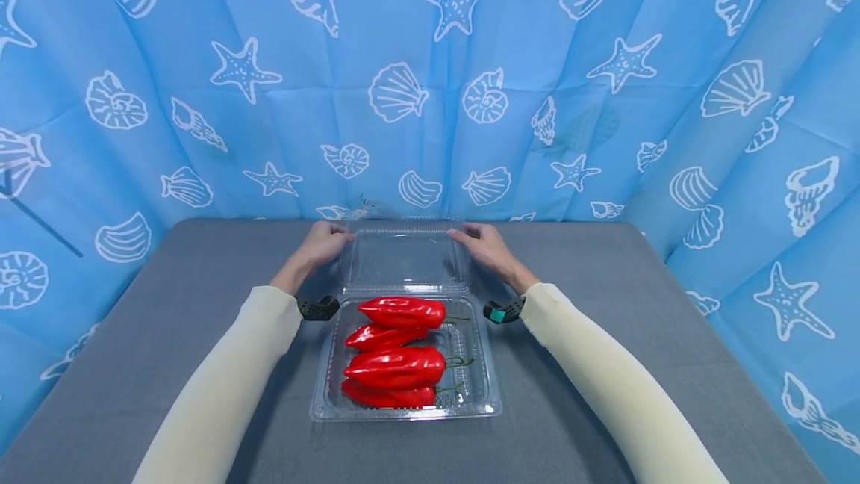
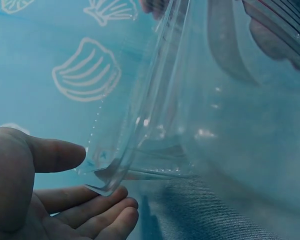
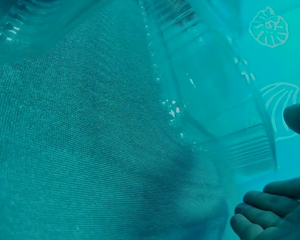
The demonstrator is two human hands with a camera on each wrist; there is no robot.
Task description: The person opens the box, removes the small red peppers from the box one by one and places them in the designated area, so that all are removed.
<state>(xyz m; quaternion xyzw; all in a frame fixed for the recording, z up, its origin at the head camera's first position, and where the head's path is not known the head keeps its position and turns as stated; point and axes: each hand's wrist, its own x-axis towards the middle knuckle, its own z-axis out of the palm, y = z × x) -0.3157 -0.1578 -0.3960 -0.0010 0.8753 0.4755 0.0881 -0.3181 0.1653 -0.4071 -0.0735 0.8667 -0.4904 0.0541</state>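
A clear plastic clamshell box (image 1: pixel 493 394) lies on the table with its hinged lid (image 1: pixel 403 286) raised at the back. Several red peppers (image 1: pixel 396 368) with green stems lie across its base. My left hand (image 1: pixel 325 243) is at the lid's left side; in the left wrist view its thumb (image 2: pixel 60 154) and straight fingers stand apart, with the lid's corner between them. On the other side, my right hand (image 1: pixel 489 246) has its thumb over the lid's right edge in the head view. In the right wrist view its fingers (image 3: pixel 270 207) are spread from the thumb beside the lid.
A grey cloth covers the table (image 1: pixel 591 290). Behind it and along both sides hangs a blue curtain (image 1: pixel 430 148) with white shells and starfish, close to the back of the lid. Each wrist wears a black band (image 1: pixel 507 311).
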